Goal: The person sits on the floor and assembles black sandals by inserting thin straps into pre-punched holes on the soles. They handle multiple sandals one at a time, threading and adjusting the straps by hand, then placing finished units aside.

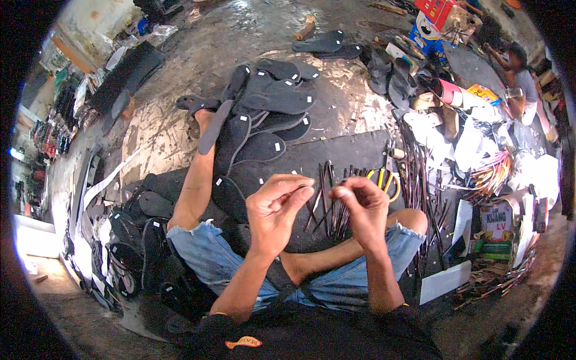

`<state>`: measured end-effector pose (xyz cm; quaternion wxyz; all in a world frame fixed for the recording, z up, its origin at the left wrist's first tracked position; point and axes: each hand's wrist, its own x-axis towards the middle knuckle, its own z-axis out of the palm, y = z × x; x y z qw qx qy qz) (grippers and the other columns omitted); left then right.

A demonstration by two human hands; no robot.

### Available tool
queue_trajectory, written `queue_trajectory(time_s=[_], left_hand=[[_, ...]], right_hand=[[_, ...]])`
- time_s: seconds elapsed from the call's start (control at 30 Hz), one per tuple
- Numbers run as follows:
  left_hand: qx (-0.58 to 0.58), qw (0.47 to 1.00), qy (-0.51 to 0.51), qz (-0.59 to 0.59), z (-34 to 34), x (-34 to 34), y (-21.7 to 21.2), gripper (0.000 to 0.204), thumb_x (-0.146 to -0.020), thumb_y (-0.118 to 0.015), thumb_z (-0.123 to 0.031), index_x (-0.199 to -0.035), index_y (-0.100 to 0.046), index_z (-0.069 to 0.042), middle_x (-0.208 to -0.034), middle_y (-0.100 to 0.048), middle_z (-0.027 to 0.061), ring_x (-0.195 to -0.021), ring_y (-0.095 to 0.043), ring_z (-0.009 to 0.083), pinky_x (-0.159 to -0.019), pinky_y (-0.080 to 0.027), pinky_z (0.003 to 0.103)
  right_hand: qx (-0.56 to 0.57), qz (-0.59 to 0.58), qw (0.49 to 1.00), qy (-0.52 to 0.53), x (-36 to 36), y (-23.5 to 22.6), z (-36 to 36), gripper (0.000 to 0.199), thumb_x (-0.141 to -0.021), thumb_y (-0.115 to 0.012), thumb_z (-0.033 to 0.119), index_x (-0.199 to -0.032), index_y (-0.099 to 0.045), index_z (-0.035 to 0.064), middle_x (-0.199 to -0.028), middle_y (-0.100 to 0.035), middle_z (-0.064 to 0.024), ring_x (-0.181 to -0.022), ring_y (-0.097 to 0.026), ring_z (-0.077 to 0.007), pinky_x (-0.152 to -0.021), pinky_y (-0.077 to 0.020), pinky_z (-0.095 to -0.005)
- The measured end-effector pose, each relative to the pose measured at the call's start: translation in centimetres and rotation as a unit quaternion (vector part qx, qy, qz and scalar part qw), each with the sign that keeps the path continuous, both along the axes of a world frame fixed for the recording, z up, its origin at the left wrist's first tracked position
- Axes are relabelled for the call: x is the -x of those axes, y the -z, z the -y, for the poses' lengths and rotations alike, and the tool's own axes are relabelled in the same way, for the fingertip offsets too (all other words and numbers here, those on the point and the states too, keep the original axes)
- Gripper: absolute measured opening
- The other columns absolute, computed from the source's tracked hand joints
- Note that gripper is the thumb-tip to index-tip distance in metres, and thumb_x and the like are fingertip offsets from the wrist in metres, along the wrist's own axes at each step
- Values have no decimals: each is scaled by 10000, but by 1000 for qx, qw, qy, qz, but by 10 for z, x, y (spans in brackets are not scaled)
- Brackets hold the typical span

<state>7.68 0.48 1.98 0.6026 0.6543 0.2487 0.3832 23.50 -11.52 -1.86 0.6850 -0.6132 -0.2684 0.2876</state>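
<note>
My left hand (pixel 277 210) is raised above my lap, thumb and forefinger pinched together; anything between the tips is too small to make out. Facing it a short gap away, my right hand (pixel 365 211) is also pinched, with perhaps a small dark bit at its fingertips. Beneath and beyond the hands lies a dark mat (pixel 354 147) carrying a bundle of thin dark strips (pixel 329 195). Yellow-handled scissors (pixel 394 185) rest just past the right hand. Left of them, black sandal soles (pixel 279 99) with small white labels are piled in front of my legs.
More black soles (pixel 129 228) are heaped at my left. Long dark strips (pixel 414 159) run along the mat's right side. Farther right are a pile of white scraps (pixel 480 135), a carton (pixel 447 24) and another person (pixel 525 84). A white board piece (pixel 445 282) lies near my right knee.
</note>
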Motion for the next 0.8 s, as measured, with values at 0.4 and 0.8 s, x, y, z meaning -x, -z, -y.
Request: queue_trajectory(time_s=[0.4, 0.8], left_hand=[[40, 998, -24, 40, -3, 26, -10, 212, -1001, -793, 30, -1210, -788, 68, -1177, -778, 111, -1026, -734, 127, -882, -603, 238], [371, 921, -94, 74, -15, 31, 58, 399, -1071, -727, -253, -1351, -738, 31, -1309, -747, 144, -1195, -693, 185, -1074, -541, 409]], right_hand=[[-97, 100, 990, -30, 51, -35, -30, 173, -964, -817, 12, -1136, -808, -9, -1080, -784, -132, -994, -743, -208, -882, -591, -337], [0, 427, 904, 14, 41, 9, -39, 232, -867, -885, 105, -1079, -797, 68, -969, -769, -91, -838, -731, -290, -758, -608, -415]])
